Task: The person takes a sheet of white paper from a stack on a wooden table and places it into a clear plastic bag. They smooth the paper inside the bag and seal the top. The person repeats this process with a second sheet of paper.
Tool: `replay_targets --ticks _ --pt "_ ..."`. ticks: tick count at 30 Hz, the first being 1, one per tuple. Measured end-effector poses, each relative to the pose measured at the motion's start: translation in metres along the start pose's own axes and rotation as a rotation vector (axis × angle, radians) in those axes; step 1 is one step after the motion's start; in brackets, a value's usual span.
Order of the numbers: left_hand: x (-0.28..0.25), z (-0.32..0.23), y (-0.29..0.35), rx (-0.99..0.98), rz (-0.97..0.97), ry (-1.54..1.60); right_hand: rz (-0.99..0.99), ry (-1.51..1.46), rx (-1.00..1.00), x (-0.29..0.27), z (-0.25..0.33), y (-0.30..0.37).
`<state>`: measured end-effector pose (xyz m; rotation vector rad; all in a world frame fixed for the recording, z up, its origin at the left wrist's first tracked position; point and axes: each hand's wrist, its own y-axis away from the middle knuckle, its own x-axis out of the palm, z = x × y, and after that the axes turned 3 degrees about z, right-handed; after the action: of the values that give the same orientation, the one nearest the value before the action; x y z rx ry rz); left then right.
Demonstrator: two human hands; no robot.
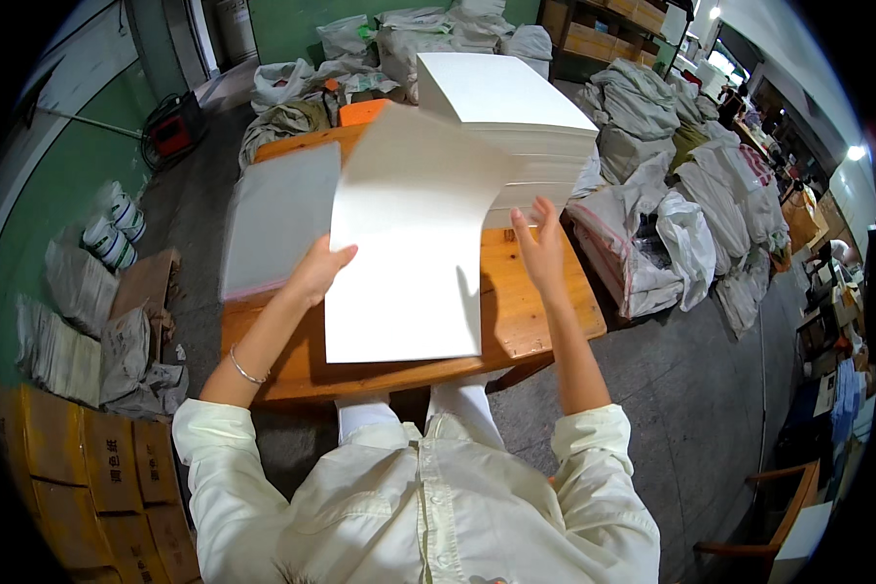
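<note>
holding big white sheet (409,253) up over wooden table (530,316), long axis running away from body. left hand (316,274) pinching left edge, fingers closed on it. right hand (540,248) open, fingers spread at right edge, nearer tall paper stack (511,107) just beyond.

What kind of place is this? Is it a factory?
Probably a paper workshop or warehouse. A tall stack of white sheets sits on a wooden table, stuffed sacks are piled on the floor around it, and yellow cartons are stacked beside the person.
</note>
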<state>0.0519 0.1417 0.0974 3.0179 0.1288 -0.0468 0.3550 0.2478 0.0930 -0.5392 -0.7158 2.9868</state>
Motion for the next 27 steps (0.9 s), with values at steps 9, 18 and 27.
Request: replay_targets --ticks 9,18,27 --pt "-0.02 0.084 0.042 0.275 -0.064 0.047 0.411 -0.105 0.527 0.054 -0.073 0.039" --pt "-0.008 0.04 0.074 0.349 -0.121 0.05 0.52 -0.583 0.191 0.012 0.054 0.039" --pt "0.006 0.065 0.056 0.466 -0.228 0.23 0.454 -0.498 0.033 0.022 0.037 0.055"
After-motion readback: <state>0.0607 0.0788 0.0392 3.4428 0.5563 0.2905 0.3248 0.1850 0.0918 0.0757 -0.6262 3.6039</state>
